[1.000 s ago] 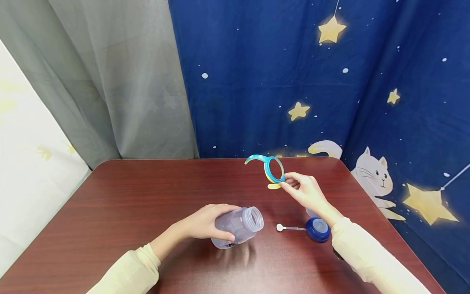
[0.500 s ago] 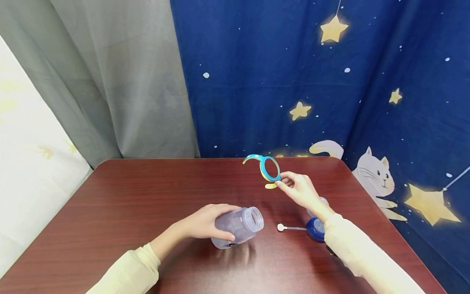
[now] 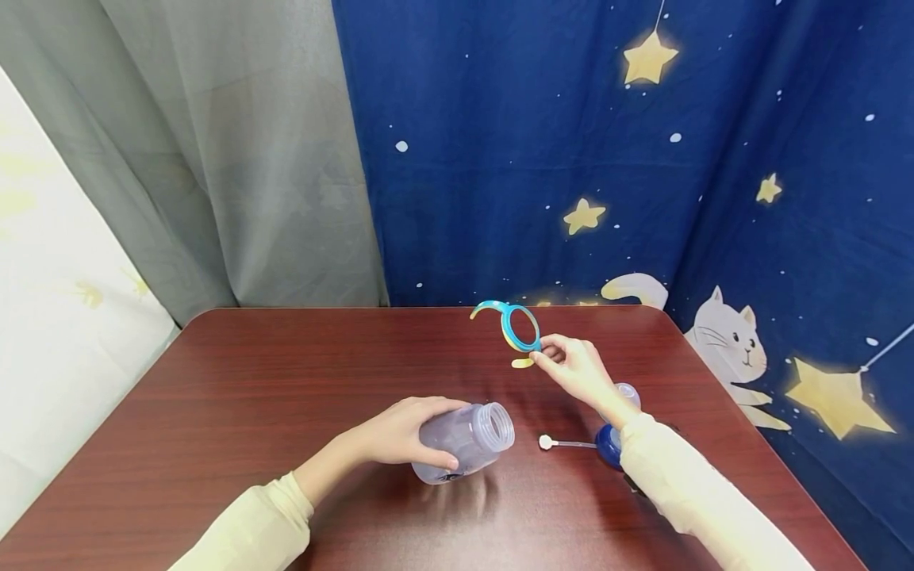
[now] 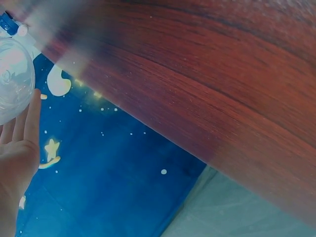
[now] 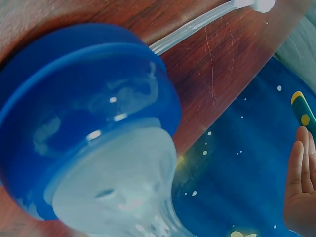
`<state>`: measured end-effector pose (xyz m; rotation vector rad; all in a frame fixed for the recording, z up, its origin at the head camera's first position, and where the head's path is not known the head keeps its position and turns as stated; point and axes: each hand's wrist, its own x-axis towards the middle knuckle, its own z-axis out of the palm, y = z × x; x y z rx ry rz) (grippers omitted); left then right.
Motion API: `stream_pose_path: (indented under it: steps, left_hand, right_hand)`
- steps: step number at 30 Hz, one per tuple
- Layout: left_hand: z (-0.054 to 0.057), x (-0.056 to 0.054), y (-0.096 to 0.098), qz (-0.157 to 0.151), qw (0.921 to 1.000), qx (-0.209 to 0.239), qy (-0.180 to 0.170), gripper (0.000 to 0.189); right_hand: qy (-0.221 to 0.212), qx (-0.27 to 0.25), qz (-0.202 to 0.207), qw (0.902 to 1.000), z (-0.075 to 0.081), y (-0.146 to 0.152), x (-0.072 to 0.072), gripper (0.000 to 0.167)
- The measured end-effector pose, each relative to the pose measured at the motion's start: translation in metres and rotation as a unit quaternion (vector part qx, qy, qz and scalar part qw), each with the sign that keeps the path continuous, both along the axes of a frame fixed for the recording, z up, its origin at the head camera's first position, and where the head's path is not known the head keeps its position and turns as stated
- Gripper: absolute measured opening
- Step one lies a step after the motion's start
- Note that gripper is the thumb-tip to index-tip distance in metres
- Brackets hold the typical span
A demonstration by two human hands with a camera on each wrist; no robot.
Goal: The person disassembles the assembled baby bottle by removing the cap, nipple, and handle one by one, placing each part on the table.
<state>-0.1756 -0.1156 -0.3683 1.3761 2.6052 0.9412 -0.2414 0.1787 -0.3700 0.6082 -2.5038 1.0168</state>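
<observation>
My left hand [image 3: 396, 430] grips a clear, wide-necked baby bottle [image 3: 453, 440] that leans to the right over the table, its threaded mouth uncovered. The bottle's round base [image 4: 12, 74] shows at the left edge of the left wrist view. Between thumb and fingers, my right hand [image 3: 574, 366] pinches a teal and yellow bottle handle [image 3: 508, 327]. This is a ring with two curved grips, held up beyond the bottle's mouth. Below the right forearm lies a blue nipple collar [image 3: 608, 446] with a clear nipple [image 5: 118, 182]. A thin straw with a white weighted end [image 3: 546, 442] runs left from it.
The dark red wooden table [image 3: 286, 381] ends at a far edge. Behind it hang a grey curtain [image 3: 286, 159] and a blue curtain [image 3: 500, 159] printed with stars and a cat. The right sleeve partly covers the blue collar.
The right hand has moved slightly left with the bottle handle, towards the bottle. Its sleeve now covers more of the blue collar. The left hand and bottle have hardly moved.
</observation>
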Motion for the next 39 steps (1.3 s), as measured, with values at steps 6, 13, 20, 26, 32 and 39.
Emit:
stream_pose_path:
  steps: [6,13,20,26,32,39]
  left_hand:
    - [0.0,0.0,0.0,-0.003,1.0,-0.001,-0.004,0.066]
    - [0.0,0.0,0.001,-0.007,0.9999,0.007,-0.006,0.065]
    - [-0.001,0.0,0.001,-0.007,0.9999,0.008,0.0,0.065]
    - [-0.002,0.0,0.001,-0.007,0.9999,0.008,0.005,0.065]
    - [-0.004,-0.001,0.001,-0.006,0.9999,0.007,0.008,0.065]
    - [-0.005,-0.002,0.001,-0.01,0.9998,0.01,0.014,0.065]
  right_hand:
    - [-0.011,0.004,-0.017,0.9998,-0.002,-0.001,-0.001,0.02]
    - [-0.018,0.003,-0.026,0.9995,-0.005,-0.002,-0.003,0.02]
    - [-0.04,0.017,-0.042,0.9982,-0.009,-0.004,-0.007,0.018]
    - [-0.05,0.038,-0.054,0.9965,-0.011,-0.006,-0.009,0.016]
    - [-0.06,0.052,-0.069,0.9944,-0.013,-0.008,-0.009,0.017]
    - [-0.103,0.045,-0.08,0.9904,-0.016,-0.009,-0.01,0.016]
